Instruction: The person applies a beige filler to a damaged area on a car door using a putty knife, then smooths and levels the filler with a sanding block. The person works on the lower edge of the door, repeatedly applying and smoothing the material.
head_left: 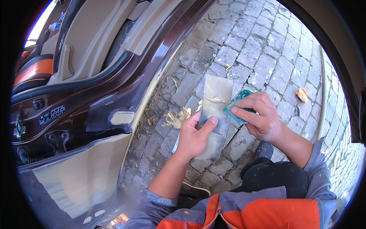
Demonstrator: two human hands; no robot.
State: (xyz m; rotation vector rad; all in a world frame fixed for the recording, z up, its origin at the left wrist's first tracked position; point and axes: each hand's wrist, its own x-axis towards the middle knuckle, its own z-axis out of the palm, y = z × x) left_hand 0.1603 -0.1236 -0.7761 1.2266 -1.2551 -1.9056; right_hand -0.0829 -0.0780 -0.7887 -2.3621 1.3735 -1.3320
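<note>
Orange-and-grey jacket [244, 212] and our dark knee [274, 175] fill the bottom edge; we crouch beside the car. Just above, our left hand [194, 135] grips a flat grey mixing board [215, 114], fingers curled under it, thumb clamped across the top face. We hold it level and facing up, probably so the dab of beige filler [215, 99] near its far end doesn't slide off.

Our right hand [259, 116] pinches a teal plastic spreader [236, 107], fingers closed along its upper edge, its lower corner touching the board's right side just beside the filler. The tilt looks set for scooping or working the paste; that's a judgement.

Board and spreader sit in mid-air between both hands, above the grey brick paving [263, 49].

Left of us, the dark maroon car body [95, 114] with its door open shows beige filler patches: a small one [122, 117] near the sill, a large sanded one [76, 179] lower down. Pale shavings [177, 119] lie on the bricks near the sill. An orange scrap [302, 95] lies well apart to the right.
</note>
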